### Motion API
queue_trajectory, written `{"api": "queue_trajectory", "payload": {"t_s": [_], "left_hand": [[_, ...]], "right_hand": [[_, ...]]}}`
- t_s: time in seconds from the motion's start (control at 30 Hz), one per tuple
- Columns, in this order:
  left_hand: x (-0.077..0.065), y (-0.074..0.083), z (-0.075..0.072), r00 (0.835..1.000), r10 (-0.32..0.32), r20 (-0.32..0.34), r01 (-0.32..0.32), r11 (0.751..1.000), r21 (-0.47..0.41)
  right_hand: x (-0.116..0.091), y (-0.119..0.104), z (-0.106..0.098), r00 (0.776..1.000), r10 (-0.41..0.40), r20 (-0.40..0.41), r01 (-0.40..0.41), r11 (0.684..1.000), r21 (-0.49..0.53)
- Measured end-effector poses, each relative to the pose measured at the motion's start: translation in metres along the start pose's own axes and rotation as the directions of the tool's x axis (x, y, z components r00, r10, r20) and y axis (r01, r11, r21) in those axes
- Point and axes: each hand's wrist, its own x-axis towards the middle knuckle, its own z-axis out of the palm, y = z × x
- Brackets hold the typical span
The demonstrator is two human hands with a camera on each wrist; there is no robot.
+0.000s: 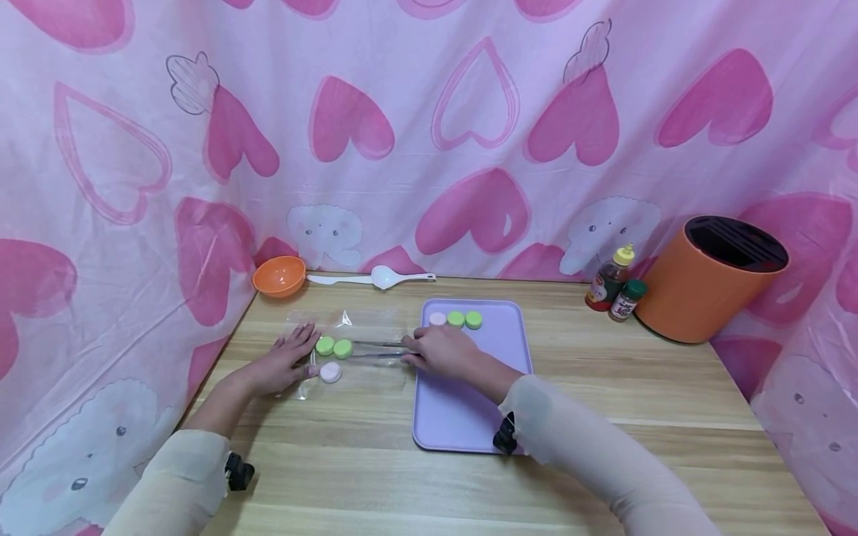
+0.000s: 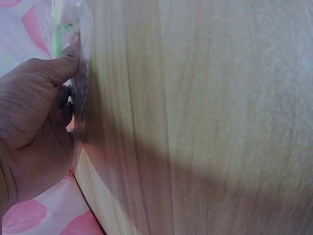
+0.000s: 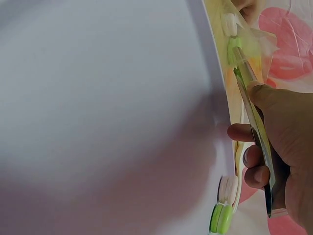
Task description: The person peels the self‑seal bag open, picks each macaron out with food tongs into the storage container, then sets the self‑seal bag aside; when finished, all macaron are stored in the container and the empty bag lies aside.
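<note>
My right hand (image 1: 445, 350) grips metal tongs (image 3: 254, 110) that point left over a clear plastic bag (image 1: 375, 321). The tong tips are right at a green macaron (image 1: 342, 349). Beside it sits a second green macaron (image 1: 325, 345), with a pale pink macaron (image 1: 331, 372) just below them. My left hand (image 1: 284, 362) rests on the bag's left part with fingers extended, its thumb close to the pink macaron. In the right wrist view, bag film (image 3: 264, 46) stands up around the tong tips. A purple tray (image 1: 462, 417) lies under my right wrist.
A pink macaron (image 1: 438, 318) and two green macarons (image 1: 465, 319) line the tray's far end. At the back left are an orange bowl (image 1: 279, 277), a white knife and a white ladle (image 1: 385, 277). Two condiment bottles (image 1: 615, 286) and an orange knife block (image 1: 704, 283) stand back right.
</note>
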Motion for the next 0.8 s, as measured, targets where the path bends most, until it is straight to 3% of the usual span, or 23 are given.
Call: {"api": "queue_trajectory", "payload": {"t_s": [0.63, 0.8], "left_hand": [[0.0004, -0.0019, -0.0003, 1.0, -0.004, 0.004, 0.004, 1.0, 0.001], [-0.0002, -0.0038, 0.0007, 1.0, 0.029, -0.005, -0.03, 0.999, -0.029]], "right_hand": [[0.0078, -0.0079, -0.0005, 1.0, 0.021, 0.022, -0.02, 1.0, -0.021], [0.0072, -0.0096, -0.0018, 0.999, 0.022, 0.031, -0.021, 0.999, -0.026]]}}
